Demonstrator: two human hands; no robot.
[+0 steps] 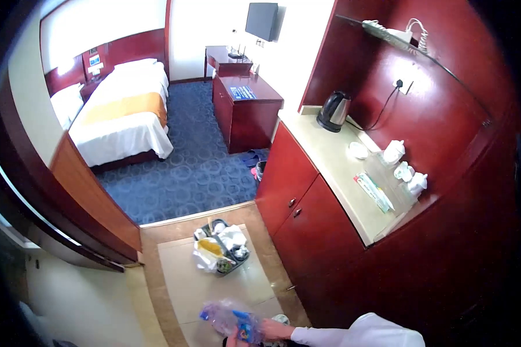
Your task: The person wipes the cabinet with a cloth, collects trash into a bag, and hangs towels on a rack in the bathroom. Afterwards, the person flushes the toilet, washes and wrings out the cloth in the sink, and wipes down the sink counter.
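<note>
A clear plastic bottle (223,317) is held low above the tiled floor (182,277), its end opposite the blue cap (204,316) grasped by the right hand (278,330), presumably for steadiness; the left hand (235,340) is set against its near side, but is cropped by the lower edge, so its grip cannot be told. The electric kettle (333,111) is placed on the surface (348,173) probably for reach of the socket (404,87); the bottle's contents cannot be made out.
</note>
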